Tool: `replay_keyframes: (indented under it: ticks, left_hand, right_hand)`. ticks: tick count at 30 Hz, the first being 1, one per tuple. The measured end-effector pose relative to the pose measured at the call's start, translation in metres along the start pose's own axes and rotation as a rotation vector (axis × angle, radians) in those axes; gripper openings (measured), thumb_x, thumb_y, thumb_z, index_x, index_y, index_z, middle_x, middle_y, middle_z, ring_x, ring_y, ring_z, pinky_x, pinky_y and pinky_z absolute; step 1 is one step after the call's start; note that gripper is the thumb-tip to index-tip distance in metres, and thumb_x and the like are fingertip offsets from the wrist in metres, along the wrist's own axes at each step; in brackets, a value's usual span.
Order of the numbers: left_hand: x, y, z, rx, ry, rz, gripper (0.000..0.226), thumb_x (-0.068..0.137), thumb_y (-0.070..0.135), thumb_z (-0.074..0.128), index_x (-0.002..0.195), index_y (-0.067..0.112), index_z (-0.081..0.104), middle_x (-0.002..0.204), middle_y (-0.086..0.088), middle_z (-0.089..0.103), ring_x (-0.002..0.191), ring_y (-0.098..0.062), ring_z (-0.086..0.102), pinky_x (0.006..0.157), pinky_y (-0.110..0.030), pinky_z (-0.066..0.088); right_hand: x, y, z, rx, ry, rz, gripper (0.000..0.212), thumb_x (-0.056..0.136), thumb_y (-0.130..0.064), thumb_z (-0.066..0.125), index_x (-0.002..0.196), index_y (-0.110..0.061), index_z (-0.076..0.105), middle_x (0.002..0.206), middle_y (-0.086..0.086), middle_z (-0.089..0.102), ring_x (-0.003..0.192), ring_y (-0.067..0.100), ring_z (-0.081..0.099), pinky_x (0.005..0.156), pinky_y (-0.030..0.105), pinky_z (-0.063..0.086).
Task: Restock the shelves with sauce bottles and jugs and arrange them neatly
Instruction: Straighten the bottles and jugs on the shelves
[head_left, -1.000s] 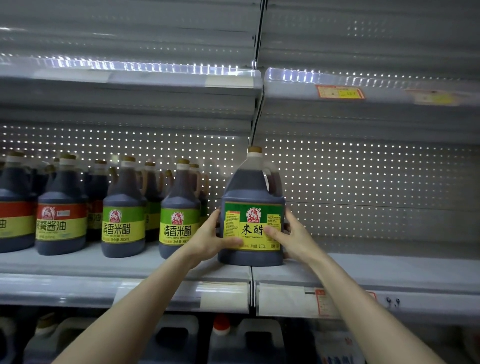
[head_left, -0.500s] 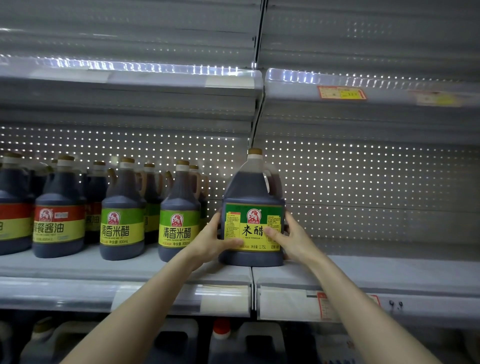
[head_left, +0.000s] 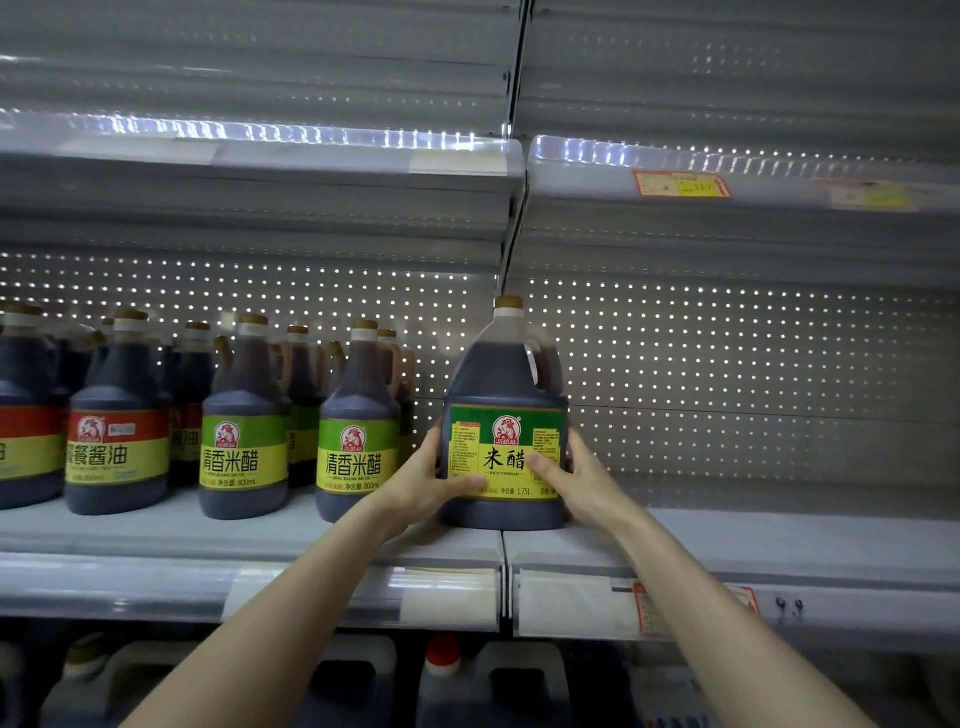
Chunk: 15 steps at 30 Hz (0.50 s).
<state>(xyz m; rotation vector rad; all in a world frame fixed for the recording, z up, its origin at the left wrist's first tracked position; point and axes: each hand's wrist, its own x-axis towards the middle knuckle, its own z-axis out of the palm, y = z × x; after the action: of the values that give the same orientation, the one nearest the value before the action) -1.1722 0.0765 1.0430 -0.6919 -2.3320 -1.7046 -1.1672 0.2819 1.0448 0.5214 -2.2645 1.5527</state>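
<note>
A large dark rice vinegar jug (head_left: 503, 384) with a green and yellow label stands upright on the middle shelf (head_left: 363, 535), across the seam between two shelf sections. My left hand (head_left: 426, 480) grips its left side, thumb across the label's lower edge. My right hand (head_left: 574, 480) grips its right side, thumb on the label. Smaller green-label vinegar bottles (head_left: 358, 421) and red-label soy sauce bottles (head_left: 118, 415) stand in rows to the left.
The shelf section (head_left: 779, 540) right of the jug holds nothing. An upper shelf (head_left: 311, 156) carries price tags (head_left: 680, 184). Below, large jugs with handles (head_left: 498, 680) and a red cap (head_left: 442, 654) stand on the lower shelf.
Both hands still hold the jug in the same grip; the jug has shifted only slightly on the shelf, barely nearer the small bottles.
</note>
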Motion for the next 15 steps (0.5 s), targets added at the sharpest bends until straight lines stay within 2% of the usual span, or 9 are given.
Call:
replay_keyframes:
  ticks: [5,10,13,15]
  left_hand:
    - [-0.0005,-0.0024,-0.0005,0.011,0.003,-0.007,0.057,0.085,0.008,0.069,0.130,0.023,0.037,0.114,0.004,0.065,0.098,-0.001,0.060,0.087,-0.022,0.048]
    - [-0.0012,-0.0034,0.0005,-0.007,0.004,-0.005,0.056,0.084,0.007,0.069,0.128,0.023,0.038,0.112,0.007,0.065,0.095,0.003,0.060,0.073,-0.013,0.051]
    - [-0.0008,-0.0029,0.0000,-0.025,0.018,0.003,0.055,0.084,0.004,0.069,0.127,0.023,0.039,0.109,0.008,0.065,0.091,0.004,0.062,0.071,-0.012,0.052]
    - [-0.0013,-0.0028,-0.0009,-0.028,0.019,0.004,0.057,0.084,0.004,0.069,0.130,0.020,0.039,0.111,0.006,0.066,0.093,0.003,0.062,0.071,-0.012,0.051]
  right_hand:
    - [-0.0029,-0.0009,0.0009,0.003,-0.011,0.021,0.044,0.093,-0.035,0.057,0.133,-0.024,0.041,0.118,-0.009,0.058,0.107,0.009,0.055,0.092,0.026,0.043]
    - [-0.0029,0.0010,-0.0012,0.010,-0.005,0.032,0.036,0.093,-0.033,0.059,0.125,-0.025,0.044,0.105,-0.016,0.057,0.092,-0.001,0.054,0.083,0.019,0.044]
    - [-0.0007,-0.0005,-0.0017,0.022,0.002,0.027,0.032,0.092,-0.032,0.060,0.120,-0.029,0.045,0.098,-0.023,0.057,0.087,-0.009,0.054,0.069,0.012,0.046]
    - [-0.0008,-0.0005,-0.0013,0.030,0.008,0.024,0.032,0.091,-0.033,0.062,0.118,-0.030,0.045,0.098,-0.023,0.058,0.088,-0.007,0.055,0.070,0.012,0.046]
